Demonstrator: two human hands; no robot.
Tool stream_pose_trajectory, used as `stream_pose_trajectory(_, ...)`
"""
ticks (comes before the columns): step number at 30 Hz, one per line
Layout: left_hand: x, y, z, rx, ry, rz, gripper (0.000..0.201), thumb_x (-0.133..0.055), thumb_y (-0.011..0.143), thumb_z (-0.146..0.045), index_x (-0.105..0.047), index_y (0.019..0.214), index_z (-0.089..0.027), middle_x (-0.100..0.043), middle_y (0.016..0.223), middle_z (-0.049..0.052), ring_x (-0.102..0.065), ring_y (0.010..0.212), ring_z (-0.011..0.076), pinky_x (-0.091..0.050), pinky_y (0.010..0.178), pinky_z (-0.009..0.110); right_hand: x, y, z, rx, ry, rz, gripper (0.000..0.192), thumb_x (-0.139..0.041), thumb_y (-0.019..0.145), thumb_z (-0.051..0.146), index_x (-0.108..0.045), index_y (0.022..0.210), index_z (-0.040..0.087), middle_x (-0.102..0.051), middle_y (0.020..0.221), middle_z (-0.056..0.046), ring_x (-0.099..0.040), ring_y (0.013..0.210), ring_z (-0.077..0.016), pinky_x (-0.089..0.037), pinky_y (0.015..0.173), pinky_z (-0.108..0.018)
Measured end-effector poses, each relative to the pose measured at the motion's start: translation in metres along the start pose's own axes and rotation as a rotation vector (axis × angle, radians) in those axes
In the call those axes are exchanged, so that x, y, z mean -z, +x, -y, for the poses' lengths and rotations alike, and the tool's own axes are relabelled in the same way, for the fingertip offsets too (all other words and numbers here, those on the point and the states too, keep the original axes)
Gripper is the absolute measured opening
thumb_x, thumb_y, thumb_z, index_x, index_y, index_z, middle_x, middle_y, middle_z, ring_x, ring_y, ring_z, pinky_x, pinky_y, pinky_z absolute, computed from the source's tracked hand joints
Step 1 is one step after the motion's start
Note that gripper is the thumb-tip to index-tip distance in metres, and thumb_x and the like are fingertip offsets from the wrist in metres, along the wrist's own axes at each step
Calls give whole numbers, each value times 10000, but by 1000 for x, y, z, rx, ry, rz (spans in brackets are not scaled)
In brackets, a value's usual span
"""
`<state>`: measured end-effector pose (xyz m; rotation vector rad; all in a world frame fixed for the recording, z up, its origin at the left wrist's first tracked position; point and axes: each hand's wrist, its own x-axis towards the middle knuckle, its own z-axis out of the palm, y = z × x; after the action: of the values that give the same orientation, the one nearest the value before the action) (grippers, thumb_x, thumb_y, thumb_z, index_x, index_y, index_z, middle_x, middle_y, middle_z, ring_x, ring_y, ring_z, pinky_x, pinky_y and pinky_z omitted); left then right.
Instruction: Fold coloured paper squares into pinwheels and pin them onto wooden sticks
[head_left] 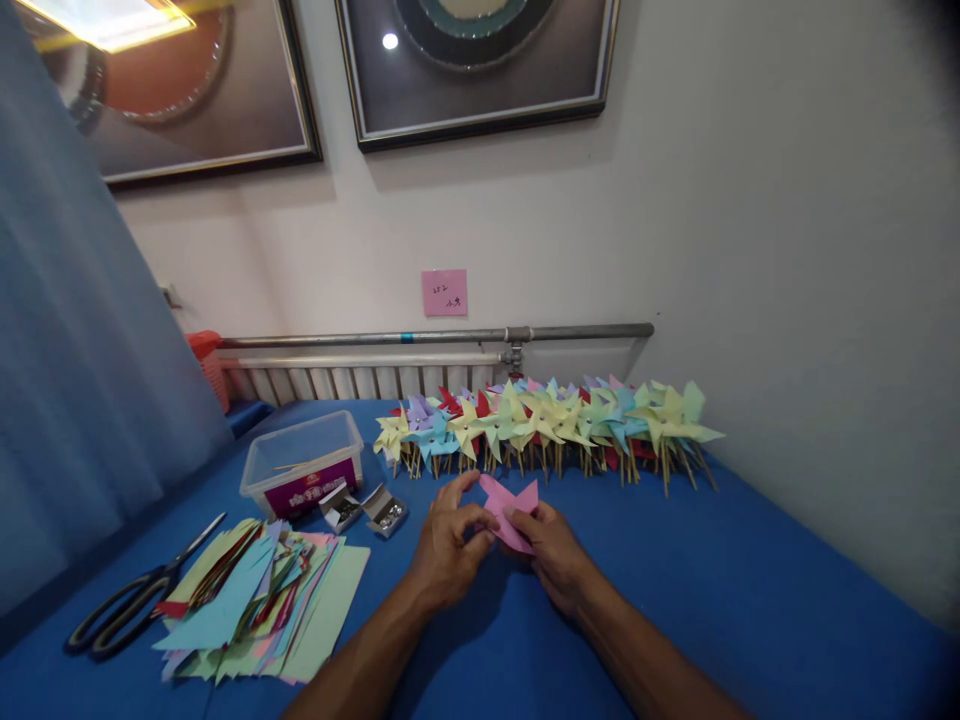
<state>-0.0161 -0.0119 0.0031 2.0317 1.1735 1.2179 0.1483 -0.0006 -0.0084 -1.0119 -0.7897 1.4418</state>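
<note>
Holding pink paper pinwheel over the blue table, near the middle of the work area. Using it as clock centre.

Right hand at 4: thumb flat on the paper's face, fingers behind, clamped on it. Left hand at 8: fingers bent and a bit apart, index up by the upper-left blade, other tips at the left edge. Can't tell if they actually grip. Blades stand out, one pointing to about 1.

Rest of layout:
- 10 through 2: packed rows of finished pinwheels on sticks, upright, mixed yellow, green, blue, purple, red.
- 9: two small open boxes side by side, small shiny metal bits inside.
- Between 9 and 10: clear tub, purple label, thin sticks in it, just behind the boxes.
- Between 8 and 9: messy stack of coloured paper; black-handled scissors just beyond its far-left side, blades toward the tub.
- 11, on the wall: pink note, handwritten, above a metal pipe.
</note>
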Motion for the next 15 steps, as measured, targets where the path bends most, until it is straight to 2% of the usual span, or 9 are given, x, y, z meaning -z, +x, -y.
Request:
stream_pose_trajectory(7, -11, 2, 3, 193, -243, -146, 131, -680, 766, -139, -785, 808, -205, -459, 1554, 94, -485, 1364, 317, -389, 1136, 493, -5, -2, -8, 22, 8, 2, 374, -869, 601, 398, -692, 831, 162, -693, 693, -11, -612, 590, -148, -511, 594, -288)
stream_pose_trajectory(10, -17, 2, 5, 253, -295, -200, 100, -689, 741, -139, -771, 759, -191, -495, 1517, 113, -509, 1343, 313, -381, 1138, 482, -4, -1, -12, 71, -23, 5, 354, -841, 634, 413, -698, 847, 169, -697, 708, -12, -621, 620, -166, -513, 624, -301)
stream_pose_trajectory(15, -19, 4, 5, 294, -317, -247, 61, -719, 685, -134, -736, 655, -185, -604, 1381, 125, -549, 1302, 298, -335, 1166, 460, -2, 3, -17, 197, -277, 13, 321, -780, 673, 442, -704, 800, 158, -683, 697, -17, -581, 630, -164, -445, 593, -273)
